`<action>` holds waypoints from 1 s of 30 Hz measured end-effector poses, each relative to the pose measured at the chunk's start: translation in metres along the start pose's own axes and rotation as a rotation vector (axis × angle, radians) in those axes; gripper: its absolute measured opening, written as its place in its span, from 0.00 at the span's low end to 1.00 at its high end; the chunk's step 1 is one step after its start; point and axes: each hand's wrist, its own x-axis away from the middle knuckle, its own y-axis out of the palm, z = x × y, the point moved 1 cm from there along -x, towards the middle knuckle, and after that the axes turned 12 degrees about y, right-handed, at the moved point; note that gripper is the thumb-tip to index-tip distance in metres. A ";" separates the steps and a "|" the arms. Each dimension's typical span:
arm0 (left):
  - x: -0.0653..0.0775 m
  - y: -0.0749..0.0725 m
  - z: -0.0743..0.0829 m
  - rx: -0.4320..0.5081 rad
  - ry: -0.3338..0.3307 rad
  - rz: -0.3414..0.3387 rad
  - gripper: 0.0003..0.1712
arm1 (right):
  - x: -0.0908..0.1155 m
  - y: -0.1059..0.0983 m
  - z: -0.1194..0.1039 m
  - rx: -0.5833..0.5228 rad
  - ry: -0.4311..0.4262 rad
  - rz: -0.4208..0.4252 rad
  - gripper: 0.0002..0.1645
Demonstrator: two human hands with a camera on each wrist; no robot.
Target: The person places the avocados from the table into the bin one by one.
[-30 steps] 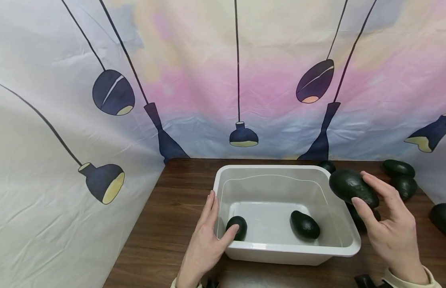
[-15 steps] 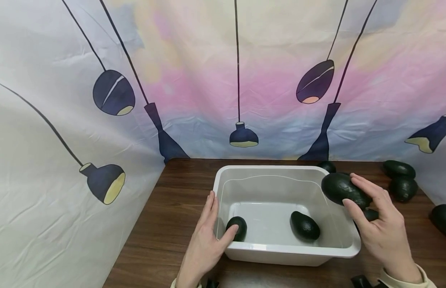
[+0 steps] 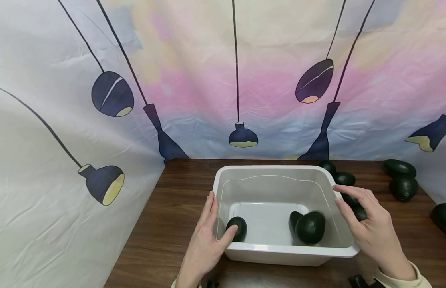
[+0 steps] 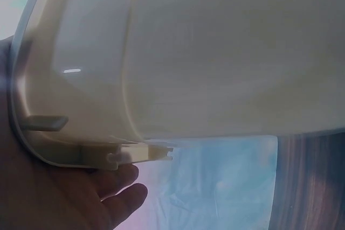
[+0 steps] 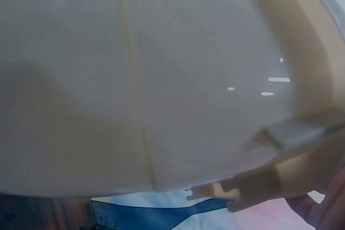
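Observation:
A pale plastic bin (image 3: 277, 249) stands before me with several dark green avocados around it. My left hand (image 3: 204, 245) lies along its near left corner, fingers straight against the outside and thumb over the rim. Just beyond that thumb, one avocado (image 3: 240, 229) lies inside. On the right of the bin floor, a blurred avocado (image 3: 311, 228) overlaps another avocado (image 3: 294, 218), partly hiding it. My right hand (image 3: 375, 232) is at the right rim, fingers extended and holding nothing. Both wrist views mostly show the bin's outer wall (image 4: 226, 52), with fingertips (image 4: 126, 200) below the rim in the left one.
Outside the bin's right wall several avocados (image 3: 344, 178) sit in a line, partly hidden by the right hand. Further right lie two more avocados (image 3: 404, 188) and a single avocado (image 3: 442, 219). A printed cloth (image 3: 194, 100) hangs behind the wooden table (image 3: 154, 236).
The right hand has moved left to the rim and let go of its avocado, which is now in the bin over the one on the right. The left hand has stayed in place.

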 end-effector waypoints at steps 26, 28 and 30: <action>-0.002 0.001 0.001 -0.034 -0.005 -0.002 0.54 | 0.001 -0.024 0.013 0.075 0.218 0.120 0.23; -0.001 0.002 0.001 -0.042 -0.005 -0.002 0.54 | 0.000 -0.027 0.018 0.092 0.234 0.162 0.23; -0.001 0.001 0.002 -0.054 0.002 0.001 0.53 | -0.001 -0.029 0.023 0.119 0.266 0.201 0.22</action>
